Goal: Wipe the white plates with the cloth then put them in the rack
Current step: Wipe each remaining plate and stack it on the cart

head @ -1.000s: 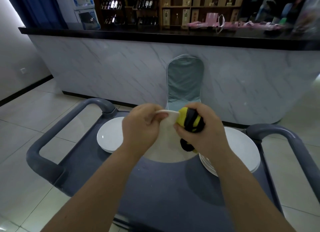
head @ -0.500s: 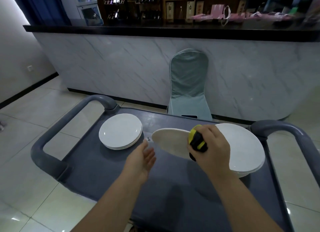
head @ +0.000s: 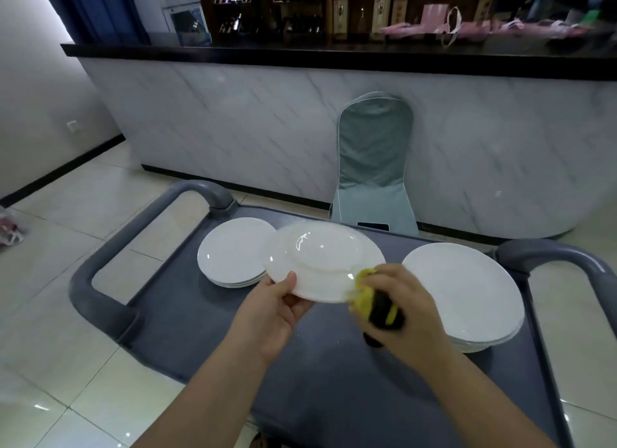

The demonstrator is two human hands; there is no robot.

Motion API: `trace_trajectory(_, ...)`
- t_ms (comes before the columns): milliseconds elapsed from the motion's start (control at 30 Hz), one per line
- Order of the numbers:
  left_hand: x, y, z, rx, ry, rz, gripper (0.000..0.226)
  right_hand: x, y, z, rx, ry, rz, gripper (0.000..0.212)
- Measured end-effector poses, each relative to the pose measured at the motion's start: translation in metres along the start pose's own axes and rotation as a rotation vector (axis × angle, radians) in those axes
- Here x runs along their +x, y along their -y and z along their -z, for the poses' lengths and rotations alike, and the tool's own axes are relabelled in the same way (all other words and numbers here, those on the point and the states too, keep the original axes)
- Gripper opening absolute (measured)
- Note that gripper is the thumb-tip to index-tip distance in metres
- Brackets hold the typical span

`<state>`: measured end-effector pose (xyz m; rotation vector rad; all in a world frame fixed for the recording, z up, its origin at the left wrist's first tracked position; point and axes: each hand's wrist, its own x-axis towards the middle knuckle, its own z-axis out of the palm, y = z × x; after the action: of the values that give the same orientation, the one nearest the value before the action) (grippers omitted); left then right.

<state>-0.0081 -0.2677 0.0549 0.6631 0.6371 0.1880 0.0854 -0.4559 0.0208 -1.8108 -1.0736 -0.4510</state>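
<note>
While the left hand point(head: 273, 310) pinches the near rim of a white plate point(head: 320, 264), thumb on top and fingers curled beneath, the right hand point(head: 404, 317) is closed round a bunched yellow-and-black cloth point(head: 374, 300) and presses it against the plate's lower right edge. The plate sits at the centre of the frame, raised above the grey cart point(head: 200, 330), with its foot ring facing up.

Its left edge overlaps the smaller stack of plates point(head: 230, 253) in the picture, and its right edge stays apart from the larger stack of plates point(head: 467, 290) at centre right. Bare cart surface lies below the hands, across the lower middle of the frame. Rounded cart handles point(head: 96, 280) close off both ends. Above the cart in the frame, a covered chair point(head: 374, 167) stands against a marble counter point(head: 233, 113).

Half a second ago the left hand was open and clear of the plate, which the right hand alone carried with the cloth. Now the left hand has taken the rim, and the plate has moved leftward.
</note>
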Motion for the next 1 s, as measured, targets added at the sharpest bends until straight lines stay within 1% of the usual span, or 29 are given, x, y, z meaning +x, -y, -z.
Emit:
trace_trajectory(67,0.000,-0.001,0.005,0.059,0.039,-0.102,0.030,0.015,0.001,0.009,0.271,-0.180,-0.403,0.036)
trace_trajectory(100,0.000,-0.003,0.008,0.081,0.058,-0.137,0.032,0.029,-0.001,0.013,0.365,-0.247,-0.540,0.040)
trace_trajectory(167,-0.001,-0.005,0.014,0.124,0.096,-0.171,0.034,0.062,-0.005,0.015,0.384,-0.267,-0.633,0.048)
trace_trajectory(233,-0.005,-0.002,0.018,0.152,0.143,-0.168,0.041,0.094,0.003,0.003,0.265,-0.196,-0.551,0.053)
trace_trajectory(300,-0.008,0.004,0.019,0.144,0.180,-0.163,0.048,0.108,0.017,-0.024,0.158,-0.049,-0.410,0.050)
trace_trajectory(333,-0.008,0.006,0.021,0.127,0.186,-0.164,0.048,0.106,0.025,-0.040,0.080,0.024,-0.320,0.049)
trace_trajectory(400,-0.008,0.008,0.025,0.073,0.181,-0.158,0.046,0.091,0.040,-0.061,-0.059,0.158,-0.178,0.057)
trace_trajectory(433,-0.007,0.007,0.028,0.048,0.177,-0.154,0.045,0.080,0.045,-0.063,-0.075,0.214,-0.148,0.062)
trace_trajectory(467,-0.006,0.006,0.031,0.031,0.182,-0.157,0.044,0.068,0.046,-0.060,-0.085,0.236,-0.099,0.064)
trace_trajectory(533,-0.007,0.003,0.037,0.043,0.198,-0.171,0.043,0.042,0.037,-0.046,-0.117,0.237,0.016,0.064)
trace_trajectory(567,-0.007,0.002,0.038,0.086,0.202,-0.182,0.044,0.032,0.028,-0.037,-0.137,0.212,0.038,0.064)
trace_trajectory(600,-0.008,0.002,0.038,0.156,0.205,-0.197,0.045,0.027,0.016,-0.029,-0.153,0.157,0.022,0.064)
trace_trajectory(633,-0.009,0.002,0.037,0.242,0.211,-0.213,0.046,0.028,0.004,-0.022,-0.160,0.079,-0.042,0.063)
trace_trajectory(700,-0.012,0.005,0.030,0.407,0.221,-0.250,0.044,0.045,-0.014,-0.016,-0.116,-0.073,-0.286,0.059)
trace_trajectory(733,-0.013,0.007,0.026,0.466,0.217,-0.281,0.043,0.057,-0.016,-0.020,-0.086,-0.112,-0.390,0.058)
trace_trajectory(767,-0.014,0.008,0.022,0.498,0.208,-0.323,0.044,0.067,-0.011,-0.028,-0.070,-0.123,-0.419,0.057)
trace_trajectory(833,-0.015,0.004,0.016,0.483,0.189,-0.404,0.041,0.073,0.010,-0.050,-0.017,-0.101,-0.326,0.058)
trace_trajectory(867,-0.015,-0.002,0.016,0.444,0.176,-0.422,0.039,0.067,0.022,-0.060,0.019,-0.061,-0.258,0.059)
trace_trajectory(967,-0.015,-0.026,0.025,0.349,0.154,-0.411,0.035,0.030,0.033,-0.069,-0.023,0.067,-0.042,0.062)
trace_trajectory(1000,-0.016,-0.030,0.029,0.363,0.157,-0.405,0.033,0.023,0.025,-0.063,-0.031,0.060,-0.025,0.061)
